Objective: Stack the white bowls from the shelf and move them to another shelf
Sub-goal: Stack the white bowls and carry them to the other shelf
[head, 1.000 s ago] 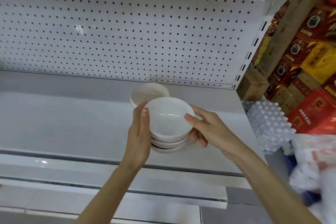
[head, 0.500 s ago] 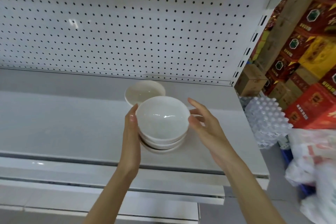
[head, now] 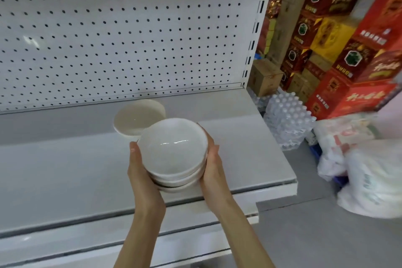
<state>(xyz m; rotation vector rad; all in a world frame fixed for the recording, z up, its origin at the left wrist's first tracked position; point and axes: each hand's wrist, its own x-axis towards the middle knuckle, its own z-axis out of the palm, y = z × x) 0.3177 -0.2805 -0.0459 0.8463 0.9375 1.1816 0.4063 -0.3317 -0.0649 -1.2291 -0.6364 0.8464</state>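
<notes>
Both hands have closed in since half a second ago: the right hand (head: 214,167), then spread beside the bowls, now cups the right flank of the stack of white bowls (head: 174,150), while the left hand (head: 141,172) clasps the opposite side, thumb up along the rim. The stack looks three deep, and the two-sided grip probably serves to keep the nested bowls from sliding as they travel. It sits near the front lip of the shelf (head: 65,169); whether it rests there or has been raised cannot be told. One lone bowl (head: 137,117) waits just behind, near the pegboard (head: 130,28), and likely has to join the stack. Room lies open toward the person and leftward along the shelf. To the right the shelf ends, with a pack of bottled water (head: 287,119), red cartons (head: 359,50) and plastic bags (head: 369,180) crowding the floor beyond.
</notes>
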